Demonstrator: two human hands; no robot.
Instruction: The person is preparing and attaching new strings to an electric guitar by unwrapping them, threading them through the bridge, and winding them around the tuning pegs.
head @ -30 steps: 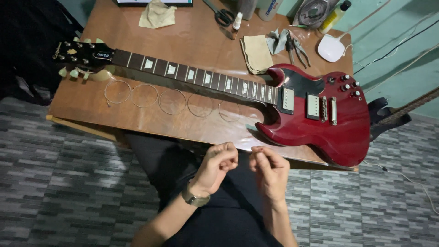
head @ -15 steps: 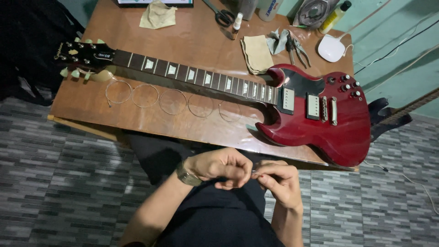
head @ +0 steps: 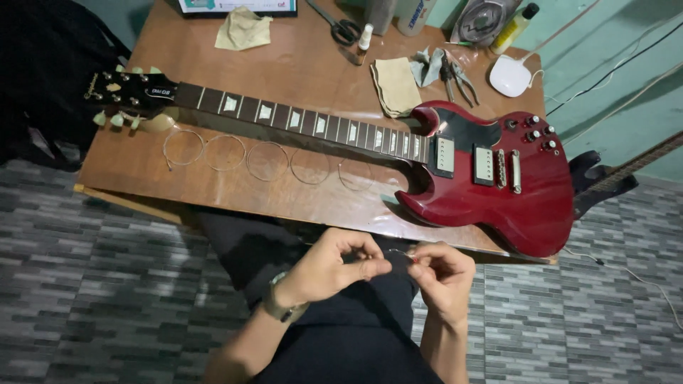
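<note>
Fingers point(head: 370, 268) of the left hand point(head: 331, 270) and right hand point(head: 445, 274) have drawn together since a second ago, now pinching a thin guitar string point(head: 400, 252) between them, over the lap just short of the worktop point(head: 142, 188) edge. Beyond the fingers lies the red electric guitar point(head: 498, 185), with five coiled strings point(head: 267, 160) alongside its neck. Open floor lies on both sides.

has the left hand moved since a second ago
Yes. The left hand has dropped lower, farther from the table edge, and now meets the right hand over a thin guitar string.
</note>
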